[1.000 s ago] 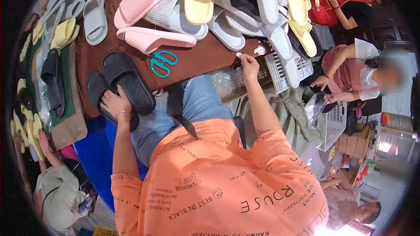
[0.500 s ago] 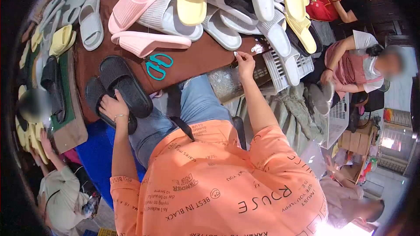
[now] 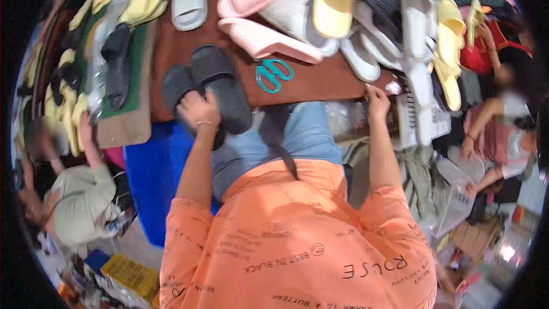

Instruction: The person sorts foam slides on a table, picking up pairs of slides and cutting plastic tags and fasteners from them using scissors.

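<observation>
My left hand [image 3: 198, 109] grips the left one of two black slippers, its fingers curled over the strap. This black slipper [image 3: 178, 83] and the other black slipper [image 3: 220, 83] lie side by side at the front edge of the brown-covered table [image 3: 309, 83], partly over my lap. At the same edge, farther right, my right hand [image 3: 378, 105] is closed in a pinch. A tiny white piece shows at its fingertips; what it is cannot be made out. Teal-handled scissors [image 3: 267, 76] lie between the hands, apart from both, blades not visible.
Behind the scissors are pink slippers [image 3: 269, 40], a yellow slipper [image 3: 334, 3] and several grey ones in a heap. A white crate [image 3: 409, 120] stands at the right. Co-workers sit on both sides, one in pale green [image 3: 80, 194]. A blue surface [image 3: 157, 177] is at my left.
The whole view has shifted, so the table and slippers appear farther right. My left hand stays on the black slipper. My right hand keeps its pinch near the table edge.
</observation>
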Action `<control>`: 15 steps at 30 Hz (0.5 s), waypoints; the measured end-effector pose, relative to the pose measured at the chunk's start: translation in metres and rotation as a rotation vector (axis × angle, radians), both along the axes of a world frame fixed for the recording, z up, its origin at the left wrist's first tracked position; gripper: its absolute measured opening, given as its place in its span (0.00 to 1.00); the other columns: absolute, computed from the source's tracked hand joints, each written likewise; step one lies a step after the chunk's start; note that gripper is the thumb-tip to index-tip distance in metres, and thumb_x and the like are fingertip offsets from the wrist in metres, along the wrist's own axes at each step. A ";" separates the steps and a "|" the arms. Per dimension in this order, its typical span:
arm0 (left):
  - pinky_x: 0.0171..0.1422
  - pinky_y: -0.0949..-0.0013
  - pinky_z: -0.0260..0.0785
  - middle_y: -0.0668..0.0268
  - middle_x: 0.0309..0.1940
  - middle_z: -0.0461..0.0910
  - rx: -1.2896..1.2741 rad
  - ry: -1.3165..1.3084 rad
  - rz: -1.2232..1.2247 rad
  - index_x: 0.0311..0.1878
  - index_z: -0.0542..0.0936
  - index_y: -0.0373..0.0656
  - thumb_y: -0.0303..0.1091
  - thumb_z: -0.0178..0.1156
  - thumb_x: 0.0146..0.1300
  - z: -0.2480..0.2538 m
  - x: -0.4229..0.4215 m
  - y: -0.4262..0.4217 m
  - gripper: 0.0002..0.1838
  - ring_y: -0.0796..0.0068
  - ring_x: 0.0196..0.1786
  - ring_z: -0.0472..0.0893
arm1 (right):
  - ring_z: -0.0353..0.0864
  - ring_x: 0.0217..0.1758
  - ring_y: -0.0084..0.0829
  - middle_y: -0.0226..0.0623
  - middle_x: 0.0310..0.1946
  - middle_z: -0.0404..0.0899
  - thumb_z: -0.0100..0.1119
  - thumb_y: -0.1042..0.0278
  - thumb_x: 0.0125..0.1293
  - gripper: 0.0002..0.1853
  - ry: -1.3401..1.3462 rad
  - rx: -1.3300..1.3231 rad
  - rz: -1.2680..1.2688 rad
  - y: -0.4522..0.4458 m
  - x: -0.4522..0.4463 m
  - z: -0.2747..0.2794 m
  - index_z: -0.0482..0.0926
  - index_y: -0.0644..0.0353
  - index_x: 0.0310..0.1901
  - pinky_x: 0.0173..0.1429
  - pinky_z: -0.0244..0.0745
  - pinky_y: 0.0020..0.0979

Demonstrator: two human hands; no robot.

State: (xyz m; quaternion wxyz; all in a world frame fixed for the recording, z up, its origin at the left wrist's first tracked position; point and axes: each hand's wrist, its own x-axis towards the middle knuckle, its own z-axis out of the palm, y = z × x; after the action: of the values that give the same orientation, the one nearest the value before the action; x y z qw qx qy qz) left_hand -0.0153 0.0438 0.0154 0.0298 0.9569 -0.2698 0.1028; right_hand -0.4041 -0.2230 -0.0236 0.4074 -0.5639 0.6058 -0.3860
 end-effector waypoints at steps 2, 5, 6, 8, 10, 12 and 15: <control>0.59 0.55 0.53 0.54 0.38 0.76 -0.021 -0.164 -0.040 0.36 0.75 0.38 0.53 0.47 0.60 -0.013 0.004 0.002 0.24 0.57 0.47 0.71 | 0.73 0.31 0.17 0.29 0.29 0.80 0.63 0.65 0.57 0.12 0.058 0.000 -0.006 -0.003 0.000 -0.004 0.81 0.67 0.36 0.39 0.69 0.22; 0.63 0.50 0.50 0.51 0.42 0.75 -0.075 -0.017 -0.037 0.41 0.75 0.33 0.52 0.47 0.60 -0.009 0.002 0.002 0.27 0.54 0.51 0.69 | 0.76 0.33 0.25 0.34 0.30 0.81 0.64 0.64 0.56 0.11 0.148 -0.060 -0.004 -0.002 0.004 0.000 0.81 0.64 0.33 0.41 0.70 0.28; 0.64 0.50 0.49 0.51 0.42 0.75 -0.076 -0.012 -0.032 0.41 0.75 0.33 0.52 0.46 0.60 -0.007 0.001 0.002 0.27 0.54 0.51 0.69 | 0.77 0.34 0.28 0.35 0.31 0.81 0.64 0.64 0.56 0.11 0.245 -0.078 0.009 -0.008 0.001 -0.009 0.81 0.63 0.34 0.41 0.71 0.30; 0.65 0.49 0.48 0.52 0.43 0.75 -0.102 -0.038 -0.036 0.42 0.75 0.33 0.52 0.45 0.61 -0.008 0.000 0.002 0.26 0.54 0.51 0.69 | 0.72 0.31 0.25 0.32 0.27 0.76 0.65 0.65 0.55 0.12 0.240 -0.098 0.043 -0.012 0.001 -0.015 0.78 0.63 0.37 0.40 0.68 0.28; 0.65 0.50 0.49 0.54 0.44 0.74 -0.041 0.018 -0.011 0.43 0.75 0.34 0.52 0.45 0.60 -0.005 0.001 0.002 0.26 0.55 0.53 0.69 | 0.65 0.28 0.21 0.27 0.25 0.69 0.68 0.69 0.51 0.25 0.111 -0.207 -0.032 -0.020 -0.001 -0.035 0.69 0.65 0.49 0.38 0.66 0.23; 0.65 0.50 0.47 0.54 0.44 0.74 -0.065 0.059 -0.005 0.43 0.75 0.34 0.51 0.46 0.60 0.005 0.000 0.001 0.26 0.56 0.54 0.68 | 0.64 0.27 0.20 0.27 0.26 0.69 0.66 0.73 0.53 0.24 0.118 -0.127 -0.059 -0.014 0.009 -0.019 0.68 0.65 0.50 0.36 0.65 0.23; 0.66 0.49 0.45 0.54 0.46 0.73 -0.134 0.106 -0.015 0.45 0.74 0.34 0.51 0.44 0.62 0.004 -0.002 0.003 0.26 0.55 0.56 0.66 | 0.69 0.32 0.28 0.34 0.32 0.72 0.62 0.66 0.58 0.20 0.389 -0.103 -0.060 0.002 0.021 0.006 0.69 0.67 0.48 0.40 0.68 0.30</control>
State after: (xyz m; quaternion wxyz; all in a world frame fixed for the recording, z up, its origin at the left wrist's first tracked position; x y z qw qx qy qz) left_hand -0.0169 0.0470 0.0195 0.1088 0.9549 -0.2674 0.0699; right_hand -0.3835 -0.2213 -0.0181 0.2418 -0.6297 0.6690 -0.3122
